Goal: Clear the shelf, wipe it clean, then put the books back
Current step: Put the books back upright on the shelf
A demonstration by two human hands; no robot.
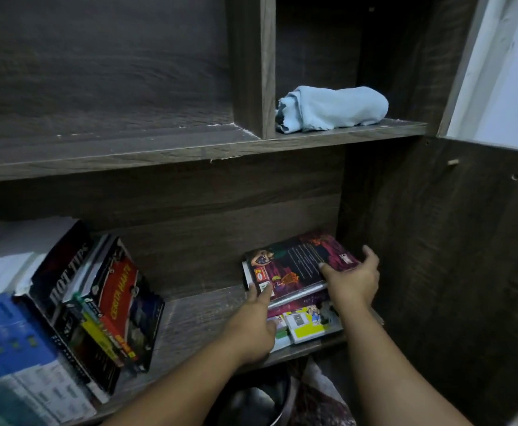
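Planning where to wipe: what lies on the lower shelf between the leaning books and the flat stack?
Only bare shelf board, in the head view.
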